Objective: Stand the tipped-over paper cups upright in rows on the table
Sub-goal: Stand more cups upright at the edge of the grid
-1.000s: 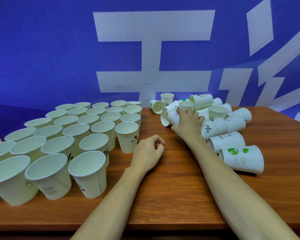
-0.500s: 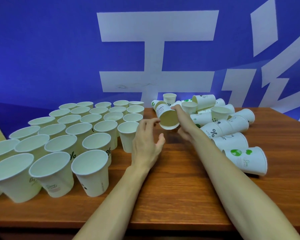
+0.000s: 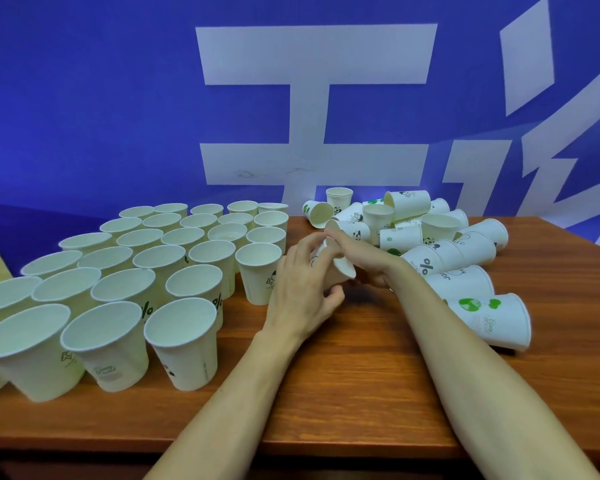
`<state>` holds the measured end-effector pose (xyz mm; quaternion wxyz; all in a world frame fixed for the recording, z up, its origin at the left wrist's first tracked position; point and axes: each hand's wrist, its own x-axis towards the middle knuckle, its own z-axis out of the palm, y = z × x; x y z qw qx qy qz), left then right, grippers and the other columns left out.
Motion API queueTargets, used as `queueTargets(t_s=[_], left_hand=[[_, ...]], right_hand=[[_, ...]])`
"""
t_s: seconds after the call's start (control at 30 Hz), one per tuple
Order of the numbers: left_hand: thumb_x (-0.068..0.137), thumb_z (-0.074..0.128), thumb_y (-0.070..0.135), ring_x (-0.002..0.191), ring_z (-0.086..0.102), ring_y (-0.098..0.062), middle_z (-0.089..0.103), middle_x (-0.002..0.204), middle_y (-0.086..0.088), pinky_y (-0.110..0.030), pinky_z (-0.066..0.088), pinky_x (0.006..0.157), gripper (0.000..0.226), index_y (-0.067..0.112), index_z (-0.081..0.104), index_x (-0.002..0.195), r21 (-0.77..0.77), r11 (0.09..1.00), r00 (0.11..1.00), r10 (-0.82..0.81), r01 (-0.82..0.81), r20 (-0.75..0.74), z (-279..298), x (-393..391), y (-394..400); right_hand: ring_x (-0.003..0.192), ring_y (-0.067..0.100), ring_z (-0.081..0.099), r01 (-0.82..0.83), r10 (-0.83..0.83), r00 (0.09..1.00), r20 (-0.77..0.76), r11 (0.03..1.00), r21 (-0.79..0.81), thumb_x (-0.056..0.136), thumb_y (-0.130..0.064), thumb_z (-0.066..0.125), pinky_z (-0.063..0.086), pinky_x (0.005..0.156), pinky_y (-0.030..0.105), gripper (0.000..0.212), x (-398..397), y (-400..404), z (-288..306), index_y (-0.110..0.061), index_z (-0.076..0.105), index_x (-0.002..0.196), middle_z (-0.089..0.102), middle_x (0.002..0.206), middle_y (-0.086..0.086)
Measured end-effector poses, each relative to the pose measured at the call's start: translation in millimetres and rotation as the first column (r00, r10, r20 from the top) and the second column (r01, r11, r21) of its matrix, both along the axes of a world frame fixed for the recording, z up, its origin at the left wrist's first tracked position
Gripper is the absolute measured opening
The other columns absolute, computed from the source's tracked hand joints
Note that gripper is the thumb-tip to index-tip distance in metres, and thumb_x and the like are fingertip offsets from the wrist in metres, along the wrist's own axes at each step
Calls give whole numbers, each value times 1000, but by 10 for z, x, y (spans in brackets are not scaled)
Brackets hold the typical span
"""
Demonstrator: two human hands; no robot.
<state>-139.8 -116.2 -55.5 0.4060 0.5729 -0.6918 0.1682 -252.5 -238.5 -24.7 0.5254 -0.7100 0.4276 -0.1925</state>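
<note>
Head view: one paper cup (image 3: 336, 268) now off the counter (image 3: 343, 382) and caught between both hands – a second ago only the right hand (image 3: 357, 256) reached into the pile while the left hand (image 3: 302, 289) lay curled and idle on the wood. Left fingers and thumb now wrapped round the cup's wall from the near side; right fingers curled over it from the far side, pinching near the base. Cup tilted, base end turned toward the camera and the right edge, mouth hidden behind the left hand. Probably mid-handover or mid-turn, so likely the next cup for the end of a row, though not yet set down.

Upright cups (image 3: 174, 271) standing in rows over the left half of the counter, reaching from the near edge to the far edge, nearest ones just beside the left wrist. Tipped cups (image 3: 458, 258) heaped toward the far right corner, several lying on their sides and touching one another, a few upright among them – plenty left to stand, so the task looks a little past halfway at a guess.

Counter of reddish wood grain, bare between the forearms. Behind it a blue wall (image 3: 84, 98) with large white characters
</note>
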Motion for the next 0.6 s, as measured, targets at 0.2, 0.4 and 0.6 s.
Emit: queueTargets(t_s=[0.2,0.4,0.6], left_hand=[[69,69,34,110,54,-21,44,132,-1,-35,45,84,49,21,56,114,15,1000,989,-4,7,-145,54,28,43],[72,71,36,112,55,-18,39,134,3,-36,50,87,47,24,54,114,78,995,985,-41,55,-170,92,17,155],[75,72,36,111,51,-13,33,138,7,-23,42,82,47,32,53,117,108,993,979,-25,48,-202,109,8,422]], right_hand=[[58,18,50,207,-203,969,144,978,-13,97,-57,33,36,55,27,59,41,-7,-135,-21,58,58,57,60,2],[58,17,56,315,-284,935,212,941,-128,102,-42,25,41,57,29,62,127,0,-143,-15,69,67,65,62,4],[62,19,58,404,-309,900,308,858,-317,98,-36,27,45,69,33,59,147,-31,-263,-14,68,62,60,51,0]])
